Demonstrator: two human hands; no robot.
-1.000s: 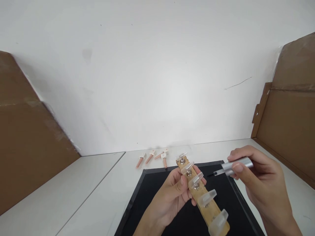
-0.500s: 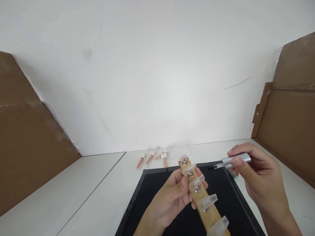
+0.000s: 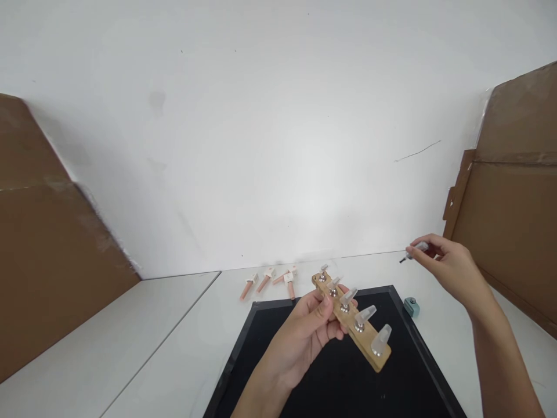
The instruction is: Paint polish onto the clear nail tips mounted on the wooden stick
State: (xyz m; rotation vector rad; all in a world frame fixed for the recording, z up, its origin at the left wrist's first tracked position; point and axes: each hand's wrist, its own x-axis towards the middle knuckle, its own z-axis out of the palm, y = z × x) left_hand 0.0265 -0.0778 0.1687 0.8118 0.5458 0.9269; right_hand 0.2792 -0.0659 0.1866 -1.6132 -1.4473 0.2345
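My left hand (image 3: pixel 311 322) is closed around a wooden nail display stand (image 3: pixel 368 342), held tilted above the black mat. Several clear false nails (image 3: pixel 364 315) stand in a row along it on round metal holders. Off to the right, my right hand (image 3: pixel 444 258) pinches a nail polish brush (image 3: pixel 416 251) by its silver cap, with the dark bristle tip pointing down and left. Below that hand a small teal nail polish bottle (image 3: pixel 411 306) stands at the mat's right edge, its neck uncapped.
The black mat (image 3: pixel 339 386) lies on a white table (image 3: pixel 174 339). Several small pink-handled pieces with white tops (image 3: pixel 289 284) lie behind it. Brown cardboard panels stand at left (image 3: pixel 52 249) and right (image 3: pixel 513 215), with a white wall (image 3: pixel 278 133) at the back.
My right hand has moved back and up with the brush, away from the stand, uncovering the teal bottle. The stand has tilted and shifted so its near end now shows.
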